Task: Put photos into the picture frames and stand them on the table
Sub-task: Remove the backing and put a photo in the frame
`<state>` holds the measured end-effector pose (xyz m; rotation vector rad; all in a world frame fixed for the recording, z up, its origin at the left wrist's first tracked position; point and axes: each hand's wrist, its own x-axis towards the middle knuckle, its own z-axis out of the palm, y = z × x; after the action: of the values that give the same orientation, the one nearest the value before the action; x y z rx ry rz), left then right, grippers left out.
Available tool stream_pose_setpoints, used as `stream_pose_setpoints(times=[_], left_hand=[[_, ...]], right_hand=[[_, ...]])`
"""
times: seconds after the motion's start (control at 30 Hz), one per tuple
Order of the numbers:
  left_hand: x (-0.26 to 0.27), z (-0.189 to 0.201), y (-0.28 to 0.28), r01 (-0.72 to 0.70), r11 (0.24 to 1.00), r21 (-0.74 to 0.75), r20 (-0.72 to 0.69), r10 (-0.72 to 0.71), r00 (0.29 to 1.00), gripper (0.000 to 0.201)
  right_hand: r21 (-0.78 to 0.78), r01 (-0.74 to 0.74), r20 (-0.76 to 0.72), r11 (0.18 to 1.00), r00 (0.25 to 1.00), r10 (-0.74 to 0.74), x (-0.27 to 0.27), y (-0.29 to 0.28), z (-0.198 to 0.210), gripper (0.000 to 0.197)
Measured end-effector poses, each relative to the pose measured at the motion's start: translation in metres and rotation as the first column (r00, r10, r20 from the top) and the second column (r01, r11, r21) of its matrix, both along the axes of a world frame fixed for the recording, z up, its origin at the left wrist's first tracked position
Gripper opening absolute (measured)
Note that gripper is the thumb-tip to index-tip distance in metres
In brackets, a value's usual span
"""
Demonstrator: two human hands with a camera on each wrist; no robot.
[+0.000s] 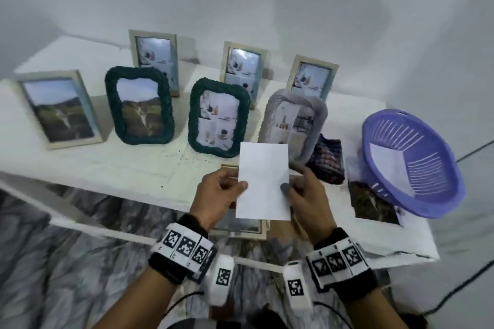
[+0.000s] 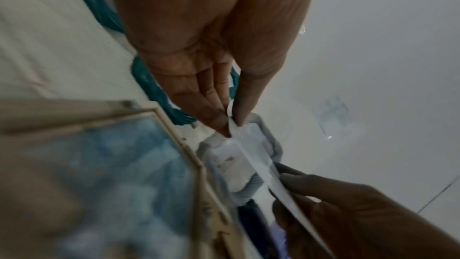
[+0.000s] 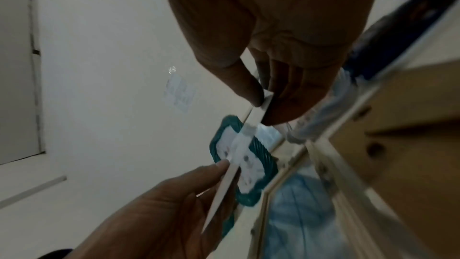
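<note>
White paper photo (image 1: 263, 181) | light, floppy, likely creases | left hand (image 1: 216, 195), right hand (image 1: 307, 200) each pinch a side edge | grip edges only

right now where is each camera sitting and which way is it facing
Head: worn on the head, looking forward and down at the table, the standing frames and the white photo; both forearms, left hand and right hand show.
Left wrist: on the left wrist, looking along the palm to the fingertips pinching the photo's edge; the right hand shows opposite.
Right wrist: on the right wrist, looking along its fingers; the left hand shows below.
Shared: all three see the photo in a two-handed grip.
</note>
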<state>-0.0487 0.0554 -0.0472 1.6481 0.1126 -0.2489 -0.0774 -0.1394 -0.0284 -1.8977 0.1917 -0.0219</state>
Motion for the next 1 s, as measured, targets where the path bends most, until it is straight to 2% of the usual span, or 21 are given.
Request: stream_pose_setpoints(times=[0.07, 0.13, 0.23, 0.33, 0.4, 0.5, 0.77, 0.87, 1.0], left_hand=[[-0.007, -0.016, 0.017, 0.004, 0.991, 0.13, 0.015, -0.006, 1.0, 0.014], [-0.008, -0.027, 0.035, -0.038, 0.937, 0.346, 0.126, -0.007, 0.992, 0.018], [-0.005, -0.039, 0.059, -0.098, 0.847, 0.522, 0.283, -0.064, 0.957, 0.022], [0.004, -0.05, 0.07, -0.031, 0.828, 0.56, 0.324, -0.184, 0.928, 0.032], [0.009, -0.057, 0.071, 0.039, 0.805, 0.592, 0.322, -0.28, 0.904, 0.044], [0.014, -0.067, 0.069, 0.079, 0.752, 0.654, 0.339, -0.384, 0.859, 0.05], [0.017, -0.078, 0.073, 0.062, 0.754, 0.654, 0.377, -0.396, 0.838, 0.048], [0.018, -0.081, 0.075, 0.068, 0.744, 0.665, 0.378, -0.413, 0.829, 0.049], [0.019, -0.083, 0.075, 0.069, 0.737, 0.673, 0.376, -0.42, 0.826, 0.05]], right_hand=[[-0.015, 0.025, 0.001, 1.0, 1.0, -0.025, -0.007, 0.013, -0.015, 0.037], [-0.056, 0.059, -0.008, 0.997, 0.998, -0.059, -0.01, 0.02, -0.021, 0.038], [-0.259, 0.077, -0.082, 0.963, 0.991, -0.101, -0.013, 0.027, -0.028, 0.042], [-0.477, 0.064, -0.131, 0.877, 0.981, -0.143, -0.018, 0.036, -0.023, 0.044], [-0.524, 0.061, -0.12, 0.849, 0.982, -0.144, -0.019, 0.043, -0.017, 0.044], [-0.498, -0.009, -0.18, 0.867, 0.979, -0.093, -0.019, 0.05, -0.009, 0.043], [-0.566, 0.012, -0.179, 0.825, 0.974, -0.137, -0.018, 0.057, -0.014, 0.043], [-0.519, -0.028, -0.196, 0.855, 0.977, -0.086, -0.018, 0.051, -0.009, 0.042], [-0.46, 0.006, -0.175, 0.888, 0.98, -0.097, -0.012, 0.051, -0.018, 0.041]])
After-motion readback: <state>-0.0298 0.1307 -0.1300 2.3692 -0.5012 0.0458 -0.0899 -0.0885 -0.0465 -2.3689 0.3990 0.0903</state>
